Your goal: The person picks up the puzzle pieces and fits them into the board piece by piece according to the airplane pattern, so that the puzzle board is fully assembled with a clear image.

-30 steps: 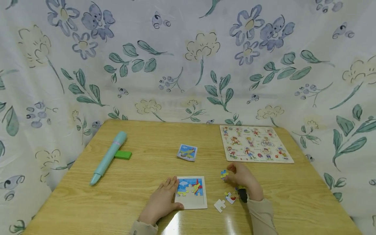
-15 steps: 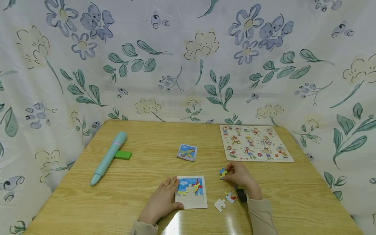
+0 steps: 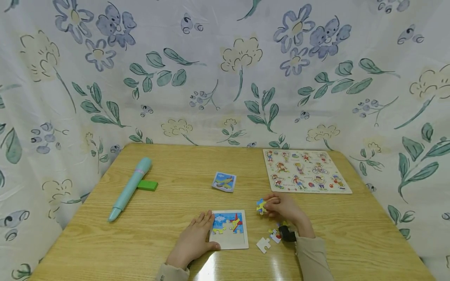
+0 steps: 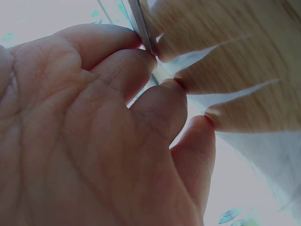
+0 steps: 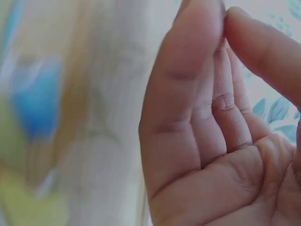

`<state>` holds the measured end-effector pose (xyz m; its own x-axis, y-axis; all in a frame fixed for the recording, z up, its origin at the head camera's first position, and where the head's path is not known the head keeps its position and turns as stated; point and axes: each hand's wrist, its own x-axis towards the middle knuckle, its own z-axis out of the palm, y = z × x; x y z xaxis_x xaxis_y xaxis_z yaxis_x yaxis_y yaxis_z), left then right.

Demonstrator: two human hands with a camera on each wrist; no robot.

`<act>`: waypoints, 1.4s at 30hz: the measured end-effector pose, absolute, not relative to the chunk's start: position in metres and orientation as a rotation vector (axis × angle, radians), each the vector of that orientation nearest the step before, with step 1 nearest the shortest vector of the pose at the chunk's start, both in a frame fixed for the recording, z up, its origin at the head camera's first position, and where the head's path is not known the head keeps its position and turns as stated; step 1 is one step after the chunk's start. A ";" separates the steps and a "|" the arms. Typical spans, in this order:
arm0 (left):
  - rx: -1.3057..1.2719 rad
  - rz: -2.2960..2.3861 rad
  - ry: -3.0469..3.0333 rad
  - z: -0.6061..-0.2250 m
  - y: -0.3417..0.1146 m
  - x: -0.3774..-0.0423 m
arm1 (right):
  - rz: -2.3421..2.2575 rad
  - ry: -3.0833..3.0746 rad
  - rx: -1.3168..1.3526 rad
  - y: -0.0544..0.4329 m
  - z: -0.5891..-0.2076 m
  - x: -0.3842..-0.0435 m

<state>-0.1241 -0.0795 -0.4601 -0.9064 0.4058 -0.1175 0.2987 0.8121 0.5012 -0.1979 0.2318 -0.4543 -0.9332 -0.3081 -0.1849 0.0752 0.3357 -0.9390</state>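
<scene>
A square jigsaw tray (image 3: 230, 244) lies on the table, its upper part filled with pieces showing blue sky and a red and yellow shape. My left hand (image 3: 192, 241) rests along its left side, fingers stretched out and thumb at the lower left corner. In the left wrist view, the fingertips (image 4: 197, 125) touch the tabletop beside the tray's edge. To the right of the tray, my right hand (image 3: 286, 207) pinches a blue and yellow puzzle piece (image 3: 260, 207) between thumb and fingers above the table. Below it lie a face-down white piece (image 3: 263, 245) and a red-marked piece (image 3: 275, 236).
A small airplane picture card (image 3: 224, 182) lies behind the tray. At the back right is a board of sports figures (image 3: 306, 171). On the left, a teal pen-shaped object (image 3: 130, 189) lies against a green block (image 3: 147, 185). A floral curtain (image 3: 225, 97) hangs behind the table.
My right hand has moved left, toward the tray, and the piece in it has turned. My left hand and the tray have stayed in place.
</scene>
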 end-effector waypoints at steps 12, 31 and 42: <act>0.543 0.705 2.776 -0.458 -0.078 -0.124 | -1.539 2.069 -0.346 0.167 -0.453 -0.185; 0.559 0.674 2.779 -0.459 -0.080 -0.125 | -1.345 2.474 -0.384 0.119 -0.451 -0.165; 0.562 0.699 2.785 -0.455 -0.081 -0.125 | -1.221 2.611 -0.457 0.114 -0.451 -0.162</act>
